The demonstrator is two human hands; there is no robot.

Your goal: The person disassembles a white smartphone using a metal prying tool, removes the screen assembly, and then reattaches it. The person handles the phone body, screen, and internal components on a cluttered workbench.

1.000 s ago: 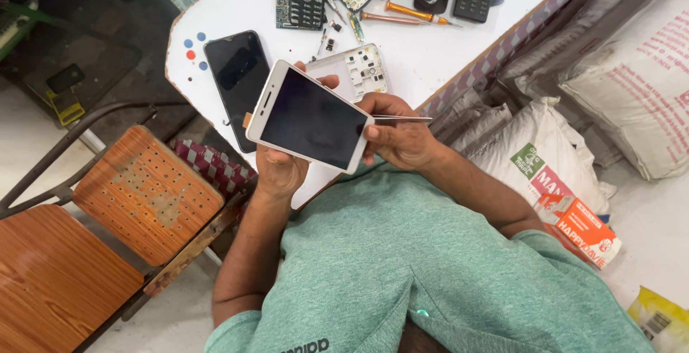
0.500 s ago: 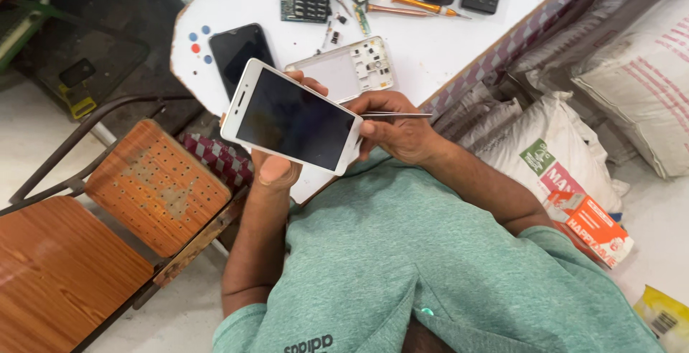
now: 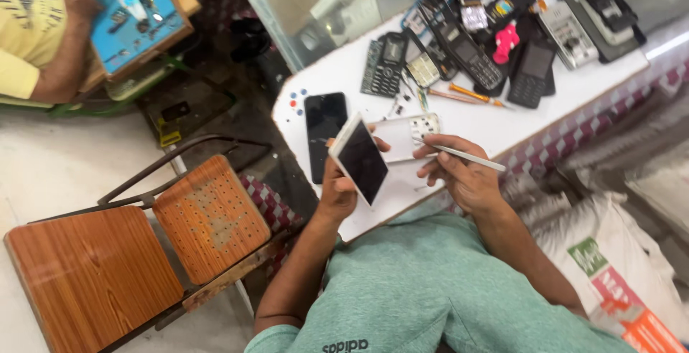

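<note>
My left hand (image 3: 337, 189) grips a white smartphone (image 3: 359, 158) with a dark screen, tilted on its edge above the white table (image 3: 502, 120). My right hand (image 3: 459, 172) holds a thin metal tool (image 3: 459, 155) like a pair of tweezers, its tip pointing toward the phone's right edge. Under my hands lie a white phone back cover (image 3: 405, 136) and a black smartphone (image 3: 324, 132), flat on the table.
Several keypad phones (image 3: 459, 41), phone parts and an orange screwdriver (image 3: 477, 95) lie at the table's far side. A wooden chair (image 3: 136, 252) stands left. Printed sacks (image 3: 610, 281) sit right. Another person in a yellow shirt (image 3: 29, 37) works at a blue tray (image 3: 136, 8) at the top left.
The view has swung, showing more of the table and the other person. My left hand has tipped the white phone from flat onto its edge. My right hand has drawn slightly away.
</note>
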